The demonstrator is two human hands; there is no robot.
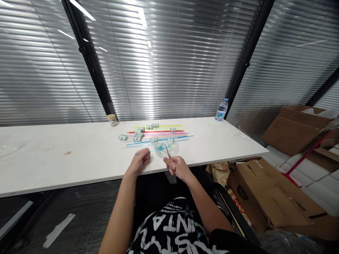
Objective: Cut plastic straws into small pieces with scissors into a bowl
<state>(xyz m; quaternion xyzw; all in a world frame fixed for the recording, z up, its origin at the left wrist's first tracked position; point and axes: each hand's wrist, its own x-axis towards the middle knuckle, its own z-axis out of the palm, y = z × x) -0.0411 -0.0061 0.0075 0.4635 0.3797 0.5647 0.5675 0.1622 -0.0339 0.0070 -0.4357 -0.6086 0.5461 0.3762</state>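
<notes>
My left hand [140,162] pinches a thin blue strip [144,152] at the near edge of the white table [66,158]. My right hand [178,167] grips a slim tool with a brown handle [169,156], whose tip points into a small clear dish [165,147] holding bluish bits. Just beyond lie long paper strips in yellow, red, pink and blue [159,133], with several small rolled coils [138,134] scattered on and around them.
A small tan cup [112,120] stands at the back of the table, a water bottle [221,110] at its far right corner. Cardboard boxes [267,190] and a red pole [304,157] crowd the floor to the right. Window blinds rise behind the table.
</notes>
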